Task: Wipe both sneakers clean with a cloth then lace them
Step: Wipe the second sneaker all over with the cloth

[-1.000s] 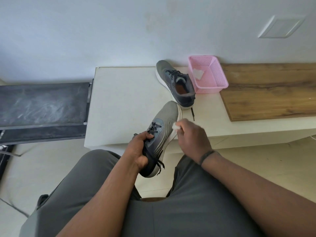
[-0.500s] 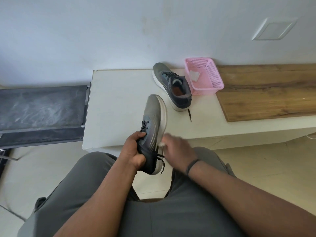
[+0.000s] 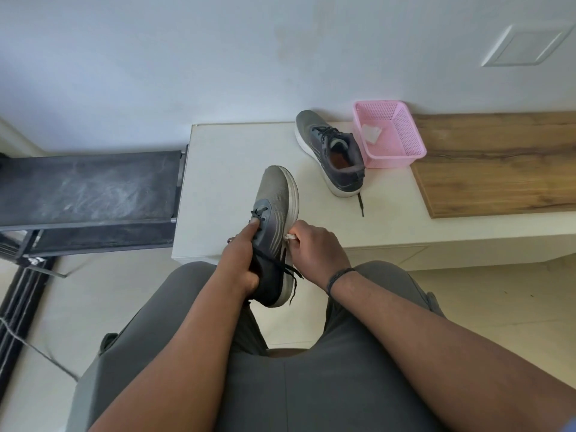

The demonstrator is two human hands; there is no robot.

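Observation:
My left hand (image 3: 241,263) grips a grey sneaker (image 3: 276,207) by its heel and laces, toe pointing away, above my lap at the table's near edge. My right hand (image 3: 314,254) pinches a small white cloth (image 3: 290,236) against the sneaker's white sole on its right side. Most of the cloth is hidden by my fingers. A second grey sneaker (image 3: 332,151) lies on the white table (image 3: 230,169) near the wall, its black lace trailing toward me.
A pink plastic basket (image 3: 396,151) with a white cloth inside stands right of the far sneaker. A wooden board (image 3: 498,163) covers the table's right part. A dark bench (image 3: 87,188) is at left. My grey-trousered legs fill the foreground.
The held sneaker turned more upright, toe pointing away. My right hand with the cloth slid from the toe down the sole's side, then back up to the midsole.

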